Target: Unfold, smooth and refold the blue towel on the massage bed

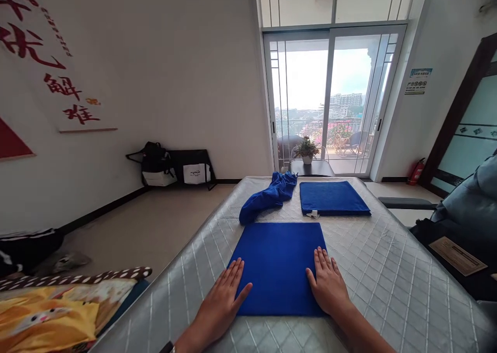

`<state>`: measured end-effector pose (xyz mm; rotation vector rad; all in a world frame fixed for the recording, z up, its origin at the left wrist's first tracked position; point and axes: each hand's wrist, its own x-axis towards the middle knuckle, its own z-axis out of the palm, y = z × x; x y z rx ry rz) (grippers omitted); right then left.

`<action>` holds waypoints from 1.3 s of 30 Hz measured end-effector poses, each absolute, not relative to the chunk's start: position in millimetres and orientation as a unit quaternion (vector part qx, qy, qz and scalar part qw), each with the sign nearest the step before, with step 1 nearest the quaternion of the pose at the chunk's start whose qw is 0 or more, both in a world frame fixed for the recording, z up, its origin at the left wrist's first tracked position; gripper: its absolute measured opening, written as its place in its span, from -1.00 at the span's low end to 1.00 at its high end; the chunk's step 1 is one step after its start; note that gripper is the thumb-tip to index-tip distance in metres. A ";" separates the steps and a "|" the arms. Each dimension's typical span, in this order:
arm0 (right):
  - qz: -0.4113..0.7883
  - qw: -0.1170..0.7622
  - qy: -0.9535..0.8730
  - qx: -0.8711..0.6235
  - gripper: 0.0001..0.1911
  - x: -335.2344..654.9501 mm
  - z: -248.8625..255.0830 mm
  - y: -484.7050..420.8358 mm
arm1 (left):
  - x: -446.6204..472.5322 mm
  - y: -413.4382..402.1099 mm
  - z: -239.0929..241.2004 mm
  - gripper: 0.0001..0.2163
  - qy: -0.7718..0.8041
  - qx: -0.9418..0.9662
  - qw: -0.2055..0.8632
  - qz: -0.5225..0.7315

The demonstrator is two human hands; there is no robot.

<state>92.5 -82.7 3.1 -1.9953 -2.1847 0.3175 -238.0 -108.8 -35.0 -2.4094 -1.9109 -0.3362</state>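
A flat blue cloth (281, 270), squared off like a folded towel, lies on the quilted silver-grey mattress (392, 270) in front of me. My left hand (225, 296) rests flat on its left edge, fingers stretched and thumb apart. On the right edge lies my right hand (328, 283), also flat with the fingers extended. Beyond the cloth, to the left, is a crumpled blue cloth (267, 197). A folded blue stack (334, 197) with a small white tag sits at the far right. Neither hand grips anything.
Yellow patterned bedding (50, 317) lies low at the left. Bags (155, 161) stand by the wall. A potted plant (307, 150) is on a small table before the sliding glass door (330, 99). On the right are a dark chair (471, 208) and a fire extinguisher (416, 171).
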 end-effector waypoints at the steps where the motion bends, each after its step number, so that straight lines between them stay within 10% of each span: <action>1: 0.103 0.080 -0.732 -0.669 -0.24 92.5 2.6 -82.5 | -240.8 -111.2 -34.8 -0.33 -0.623 -0.774 0.022 -0.111; 26: 0.105 0.048 -0.741 -0.662 -0.25 94.9 14.1 -142.0 | -229.5 -115.3 -32.5 -0.25 -0.624 -0.767 0.024 -0.146; 39: 0.101 0.040 -0.759 -0.642 -0.33 98.2 8.6 -138.1 | -78.3 -132.1 -13.7 -0.32 -0.360 -0.919 -0.009 -0.160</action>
